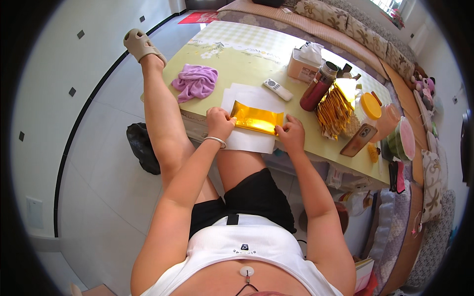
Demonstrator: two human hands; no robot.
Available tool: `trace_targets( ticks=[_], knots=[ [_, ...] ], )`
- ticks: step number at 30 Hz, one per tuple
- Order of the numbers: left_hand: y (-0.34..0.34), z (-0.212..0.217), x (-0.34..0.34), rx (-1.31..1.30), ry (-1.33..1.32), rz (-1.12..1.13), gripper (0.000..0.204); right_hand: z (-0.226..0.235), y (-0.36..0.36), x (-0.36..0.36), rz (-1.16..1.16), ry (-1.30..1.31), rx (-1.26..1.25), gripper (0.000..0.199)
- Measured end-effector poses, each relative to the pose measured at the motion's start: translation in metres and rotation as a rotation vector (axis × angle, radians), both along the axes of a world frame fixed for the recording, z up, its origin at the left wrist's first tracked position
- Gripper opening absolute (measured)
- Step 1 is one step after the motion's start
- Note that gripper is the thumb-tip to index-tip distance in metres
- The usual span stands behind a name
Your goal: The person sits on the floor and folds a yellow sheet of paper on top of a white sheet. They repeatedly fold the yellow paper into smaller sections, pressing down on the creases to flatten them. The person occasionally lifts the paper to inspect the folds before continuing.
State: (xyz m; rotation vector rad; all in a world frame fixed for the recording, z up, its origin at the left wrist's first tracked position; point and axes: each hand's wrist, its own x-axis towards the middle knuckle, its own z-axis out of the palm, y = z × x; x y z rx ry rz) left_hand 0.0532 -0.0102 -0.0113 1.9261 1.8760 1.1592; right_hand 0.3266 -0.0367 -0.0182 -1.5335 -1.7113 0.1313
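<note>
A shiny gold foil pouch [257, 119] is stretched between my two hands at the near edge of the table. My left hand [220, 123] pinches its left end, with a bangle on the wrist. At the other end, my right hand [292, 133] grips the lower right corner between thumb and fingers. Beneath the pouch lie white paper sheets [252, 142], which overhang the table edge. To the right, a bundle of similar gold pouches [333, 111] stands upright. Whether the held pouch contains anything I cannot tell.
On the table [237, 64] are a purple cloth [195, 82], a white remote [278, 90], a tissue box [302, 65], a dark red thermos [318, 86], a yellow-lidded jar [369, 107], a phone [359, 139] and a cut watermelon [402, 140]. A black bag [143, 148] sits on the floor.
</note>
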Motion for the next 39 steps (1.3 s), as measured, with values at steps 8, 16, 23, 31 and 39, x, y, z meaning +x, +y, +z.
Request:
trace_targets(
  ticks=[8, 16, 23, 31, 39],
  knots=[
    [-0.005, 0.01, 0.007, -0.035, 0.14, 0.026, 0.016, 0.001, -0.002, -0.002, -0.017, -0.036, -0.006, 0.027],
    [0.001, 0.005, -0.005, 0.061, 0.38, -0.707, 0.04, 0.007, -0.006, -0.011, -0.074, -0.112, -0.023, 0.055],
    [-0.012, 0.022, 0.018, -0.168, 0.69, -0.669, 0.066, 0.001, -0.016, -0.059, 0.279, -0.572, 0.002, 0.06],
    [-0.014, 0.011, -0.04, -0.219, 0.701, -0.463, 0.086, 0.016, -0.043, -0.001, 0.267, -0.604, -0.149, 0.065],
    [0.044, 0.029, -0.012, 0.059, 0.154, -0.298, 0.05, 0.036, -0.008, 0.009, 0.07, 0.37, -0.275, 0.031]
  ],
)
